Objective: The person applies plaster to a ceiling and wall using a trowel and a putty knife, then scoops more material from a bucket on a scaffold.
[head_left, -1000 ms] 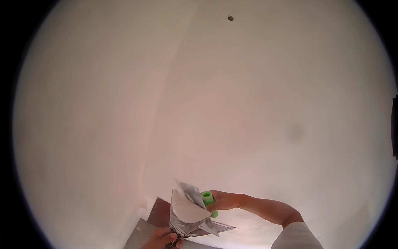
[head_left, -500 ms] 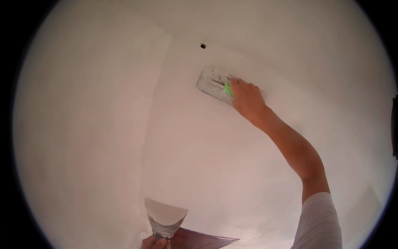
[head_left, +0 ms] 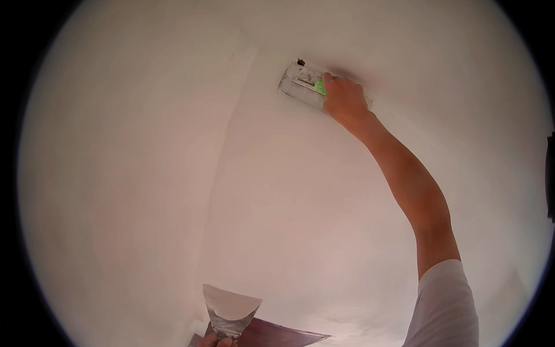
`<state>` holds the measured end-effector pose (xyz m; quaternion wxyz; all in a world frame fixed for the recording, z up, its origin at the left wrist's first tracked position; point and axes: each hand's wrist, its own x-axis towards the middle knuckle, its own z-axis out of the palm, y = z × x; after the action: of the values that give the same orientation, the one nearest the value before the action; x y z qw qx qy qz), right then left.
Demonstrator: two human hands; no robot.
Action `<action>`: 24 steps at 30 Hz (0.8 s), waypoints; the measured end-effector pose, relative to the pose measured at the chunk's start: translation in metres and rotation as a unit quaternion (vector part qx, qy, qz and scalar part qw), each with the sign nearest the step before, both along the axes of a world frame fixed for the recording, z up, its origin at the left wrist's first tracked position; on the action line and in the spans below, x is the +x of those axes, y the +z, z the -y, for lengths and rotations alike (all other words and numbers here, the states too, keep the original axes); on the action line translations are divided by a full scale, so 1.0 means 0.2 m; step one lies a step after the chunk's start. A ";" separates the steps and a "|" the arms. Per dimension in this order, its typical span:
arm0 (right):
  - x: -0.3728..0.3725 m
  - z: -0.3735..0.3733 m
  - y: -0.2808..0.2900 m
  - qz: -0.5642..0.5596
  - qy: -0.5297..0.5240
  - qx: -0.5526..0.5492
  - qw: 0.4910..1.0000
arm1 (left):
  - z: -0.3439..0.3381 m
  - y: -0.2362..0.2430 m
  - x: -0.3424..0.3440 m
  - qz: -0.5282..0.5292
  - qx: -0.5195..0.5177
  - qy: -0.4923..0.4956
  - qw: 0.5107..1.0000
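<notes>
A big pale wall (head_left: 300, 202) fills most of the view, with a faint fold running down its left side like a corner. The right arm (head_left: 413, 179), with a pale sleeve (head_left: 445, 306), reaches up over it from the bottom right. High up, near the wall's top left corner, a flat steel trowel (head_left: 296, 89) lies against the wall. Its long side runs left to right, and the right end dips a little. Low down, near the wall's bottom left corner, a dark red sheet (head_left: 283, 333) pokes up behind a wide putty knife (head_left: 228, 325), which has its broad edge on top. The right hand (head_left: 346, 98) has its fingers curled round the trowel's handle. The left hand (head_left: 209, 342) pinches the putty knife near the bottom of its blade. A lump of pale putty (head_left: 231, 302) covers most of that blade. Only a bit of the green handle (head_left: 320, 86) peeks out by the right hand. The smallest thing is a dark hole (head_left: 300, 62), just at the trowel's upper edge, up and to the left of the right fingers. The right hand is much nearer to it than the left. The trowel's right part hides behind the hand, and the left hand is cut off below. I cannot tell if the trowel covers some of the hole.
</notes>
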<state>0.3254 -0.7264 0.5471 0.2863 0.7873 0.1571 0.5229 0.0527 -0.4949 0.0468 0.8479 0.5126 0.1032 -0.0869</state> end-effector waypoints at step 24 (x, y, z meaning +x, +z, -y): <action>-1.26 0.00 0.90 -0.079 -0.034 0.077 0.993 | -0.23 1.13 -0.97 0.107 0.097 -0.065 0.987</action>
<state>0.0732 -0.7257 0.7269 0.2296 0.8509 0.1118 0.4590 -0.1404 -0.4488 0.2727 0.7932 0.6041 -0.0139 -0.0757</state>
